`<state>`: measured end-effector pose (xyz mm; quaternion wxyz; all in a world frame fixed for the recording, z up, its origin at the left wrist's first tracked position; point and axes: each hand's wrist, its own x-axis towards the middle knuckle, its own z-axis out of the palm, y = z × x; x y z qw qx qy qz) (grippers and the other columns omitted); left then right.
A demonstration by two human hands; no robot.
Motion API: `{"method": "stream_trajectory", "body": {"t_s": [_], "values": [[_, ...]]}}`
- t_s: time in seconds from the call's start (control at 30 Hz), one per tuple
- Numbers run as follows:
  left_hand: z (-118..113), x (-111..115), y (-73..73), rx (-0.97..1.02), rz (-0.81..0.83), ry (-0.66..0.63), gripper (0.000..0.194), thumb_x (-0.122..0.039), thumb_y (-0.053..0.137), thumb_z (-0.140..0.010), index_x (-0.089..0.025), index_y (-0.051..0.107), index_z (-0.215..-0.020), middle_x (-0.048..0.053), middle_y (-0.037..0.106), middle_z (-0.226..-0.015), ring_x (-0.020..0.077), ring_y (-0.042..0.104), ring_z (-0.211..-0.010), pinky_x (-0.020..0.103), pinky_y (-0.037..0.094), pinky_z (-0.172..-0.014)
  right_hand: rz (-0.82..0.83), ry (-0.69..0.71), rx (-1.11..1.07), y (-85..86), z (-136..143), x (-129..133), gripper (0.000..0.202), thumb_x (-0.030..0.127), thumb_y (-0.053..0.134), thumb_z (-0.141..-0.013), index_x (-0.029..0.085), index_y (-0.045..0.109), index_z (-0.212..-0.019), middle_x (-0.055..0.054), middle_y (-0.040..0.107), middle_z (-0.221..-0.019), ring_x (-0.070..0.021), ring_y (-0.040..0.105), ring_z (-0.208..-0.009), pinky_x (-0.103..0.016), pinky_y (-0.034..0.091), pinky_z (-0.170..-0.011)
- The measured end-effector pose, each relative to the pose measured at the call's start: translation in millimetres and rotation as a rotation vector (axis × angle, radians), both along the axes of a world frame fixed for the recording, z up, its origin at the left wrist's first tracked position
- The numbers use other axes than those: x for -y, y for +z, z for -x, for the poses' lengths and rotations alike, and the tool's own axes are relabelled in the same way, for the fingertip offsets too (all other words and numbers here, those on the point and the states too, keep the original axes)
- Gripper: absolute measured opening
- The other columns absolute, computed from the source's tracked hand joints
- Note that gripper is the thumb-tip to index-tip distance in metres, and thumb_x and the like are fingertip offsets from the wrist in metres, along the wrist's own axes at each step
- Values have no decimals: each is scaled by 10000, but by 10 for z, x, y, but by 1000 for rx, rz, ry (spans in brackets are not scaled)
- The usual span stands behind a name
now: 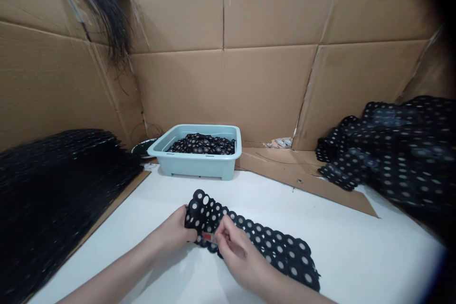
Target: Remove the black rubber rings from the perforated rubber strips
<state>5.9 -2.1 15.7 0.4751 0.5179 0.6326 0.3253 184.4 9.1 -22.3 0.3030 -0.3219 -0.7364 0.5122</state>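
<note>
A strip of black fabric [280, 249] made of joined rings with pale centres lies across the white table. My left hand [178, 231] pinches its left end, which is lifted a little. Over the strip, just right of the left hand, my right hand [237, 249] has its fingers pressed together on a small clear tool with a red part [208, 237]. The tool's tip reaches toward the fabric near the left thumb; whether it touches cannot be made out.
A light blue basin [199, 167] holding black ringed pieces stands behind the hands. Black strands [64, 190] are heaped at the left. Ringed black fabric [402, 152] piles up at the right. Cardboard walls [267, 85] surround the white table [342, 247].
</note>
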Motion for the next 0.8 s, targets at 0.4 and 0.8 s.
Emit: {"method": "stream_trajectory", "body": {"t_s": [0.4,0.8], "values": [[116,3,159,69,74,-106,397,-129,589,-559,-150,497,-944,46,600,-946,254,508,-967,325,397,-803,234,-287,-516,39,-109,-234,313,445,297,-870,182,433,-770,-6,552,-596,-104,451,-466,-221,366,-487],[-153,148,309,389,6,-237,335,-193,645,-627,-140,566,-949,36,603,-852,215,517,-879,278,385,-754,-858,-18,76,64,-74,15,103,165,476,-819,156,466,-921,-61,551,-821,-178,462,-737,-301,378,-647]]}}
